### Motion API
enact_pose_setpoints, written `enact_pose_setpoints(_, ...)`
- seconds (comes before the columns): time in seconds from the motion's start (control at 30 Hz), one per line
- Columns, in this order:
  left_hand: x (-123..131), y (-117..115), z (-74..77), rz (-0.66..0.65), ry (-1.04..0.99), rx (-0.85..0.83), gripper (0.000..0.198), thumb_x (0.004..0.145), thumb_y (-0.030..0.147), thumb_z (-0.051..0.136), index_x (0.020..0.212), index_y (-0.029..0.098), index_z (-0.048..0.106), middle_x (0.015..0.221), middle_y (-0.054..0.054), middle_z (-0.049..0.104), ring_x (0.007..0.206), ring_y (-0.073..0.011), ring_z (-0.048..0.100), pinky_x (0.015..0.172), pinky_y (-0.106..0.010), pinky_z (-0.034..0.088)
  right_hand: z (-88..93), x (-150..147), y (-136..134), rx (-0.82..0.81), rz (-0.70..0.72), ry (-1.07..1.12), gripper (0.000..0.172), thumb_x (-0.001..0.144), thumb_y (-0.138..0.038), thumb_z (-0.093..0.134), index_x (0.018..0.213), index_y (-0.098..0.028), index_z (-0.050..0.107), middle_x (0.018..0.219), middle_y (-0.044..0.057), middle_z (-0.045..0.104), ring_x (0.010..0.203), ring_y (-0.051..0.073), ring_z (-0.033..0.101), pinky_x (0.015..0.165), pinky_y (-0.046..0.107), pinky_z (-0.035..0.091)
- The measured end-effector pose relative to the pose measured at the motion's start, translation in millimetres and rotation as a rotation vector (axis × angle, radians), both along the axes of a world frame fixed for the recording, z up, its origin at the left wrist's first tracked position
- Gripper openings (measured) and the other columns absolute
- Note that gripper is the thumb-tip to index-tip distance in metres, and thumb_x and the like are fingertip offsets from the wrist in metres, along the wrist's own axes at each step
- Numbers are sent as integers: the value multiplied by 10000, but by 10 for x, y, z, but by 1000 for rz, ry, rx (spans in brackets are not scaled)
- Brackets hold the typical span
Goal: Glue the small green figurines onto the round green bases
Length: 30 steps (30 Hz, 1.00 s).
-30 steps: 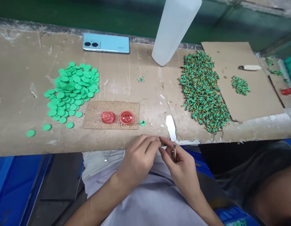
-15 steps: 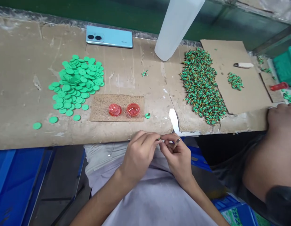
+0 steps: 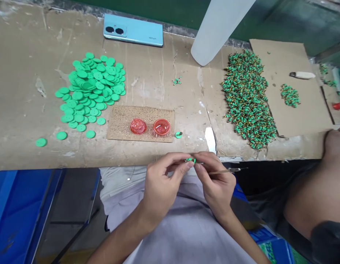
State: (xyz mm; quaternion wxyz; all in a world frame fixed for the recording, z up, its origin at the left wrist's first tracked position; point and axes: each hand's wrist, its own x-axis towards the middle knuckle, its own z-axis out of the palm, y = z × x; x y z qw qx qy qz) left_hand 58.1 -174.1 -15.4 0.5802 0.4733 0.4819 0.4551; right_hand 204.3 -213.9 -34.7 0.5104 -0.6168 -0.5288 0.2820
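My left hand (image 3: 161, 187) pinches a tiny green piece with dark and yellowish bits (image 3: 190, 160) between thumb and forefinger, just in front of the table edge. At the same piece are the thumb and forefinger of my right hand (image 3: 218, 183). Across the fingers of that hand lies a thin wooden stick tool with a metallic tip (image 3: 223, 171), pointing right. Beyond my hands, a cardboard pad (image 3: 120, 124) bears a red cap-like lump (image 3: 138, 126) and a small red cup (image 3: 161, 127) with shiny contents. Beside the pad sits a green disc (image 3: 178, 135) with a dark bit on it.
Loose green discs (image 3: 95, 86) are heaped at left, below a light blue phone (image 3: 134, 31). A pale upright panel (image 3: 214, 33) rises at the back. Right of it spreads a pile of tiny green pieces (image 3: 247, 99), then a cardboard sheet (image 3: 304, 106). Another person's arm (image 3: 315, 183) is at right.
My hands have turned, so the green piece shows more clearly between the fingertips. The stick tool now points right instead of up. The whole view has shifted slightly.
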Motion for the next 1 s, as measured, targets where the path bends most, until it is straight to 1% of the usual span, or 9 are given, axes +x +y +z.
enact_pose_setpoints(0.17,7,-27,175,12,29,6,88,870,162,812,933,221,796,870,22,822,757,-135,785,739,-197,660,5,-1,-102,18,9,109,253,934,-248,738,1163,-348,776,1046,60,730,813,194,682,534,285,488)
enact_pose_setpoints(0.23,4,-33,248,-14,39,27,99,867,155,814,932,229,799,875,20,822,760,-141,786,720,-202,663,23,-18,-147,44,-10,112,276,926,-278,749,1190,-360,765,1022,61,718,792,197,669,544,303,496)
enact_pose_setpoints(0.37,25,-20,320,-64,9,32,133,852,157,833,934,258,805,871,35,820,756,-130,784,686,-174,658,71,-48,-170,68,-66,153,202,959,-257,706,1120,-360,772,911,41,705,805,199,668,634,334,539)
enact_pose_setpoints(0.5,78,21,309,-45,-64,-44,118,848,171,842,913,260,797,832,56,815,724,-109,785,696,-142,655,132,-40,-126,-13,-122,271,134,965,-287,717,1062,-332,799,914,49,750,845,210,705,654,335,562)
enact_pose_setpoints(0.63,103,46,289,0,-89,-54,75,853,261,846,890,243,783,846,38,813,763,-127,788,729,-176,660,229,-15,-96,-184,-130,436,189,998,-319,682,1162,-320,777,955,49,812,574,135,654,491,268,514)
enact_pose_setpoints(0.7,95,48,282,15,-102,-47,101,861,306,839,885,235,772,852,29,803,781,-128,777,740,-189,652,286,-14,-80,-232,-115,444,245,993,-325,693,1230,-307,752,961,50,827,505,120,634,517,283,568)
enact_pose_setpoints(0.83,57,45,259,28,-116,-25,143,883,336,818,876,217,739,832,17,764,787,-123,740,726,-201,620,405,-63,-12,-204,-147,349,230,925,-294,780,1155,-290,764,809,9,828,570,161,737,622,305,671)
enact_pose_setpoints(0.93,28,30,227,36,-61,49,168,882,351,821,866,214,726,807,24,717,762,-106,692,691,-196,582,484,-121,53,-204,-135,293,137,879,-251,819,1007,-276,777,763,-11,829,614,181,789,577,252,679)
enact_pose_setpoints(1.0,12,11,195,51,22,148,155,887,340,821,892,215,728,815,25,696,756,-101,672,686,-205,575,519,-152,88,-221,-102,300,122,871,-224,815,980,-262,776,792,-6,840,630,187,806,538,217,671)
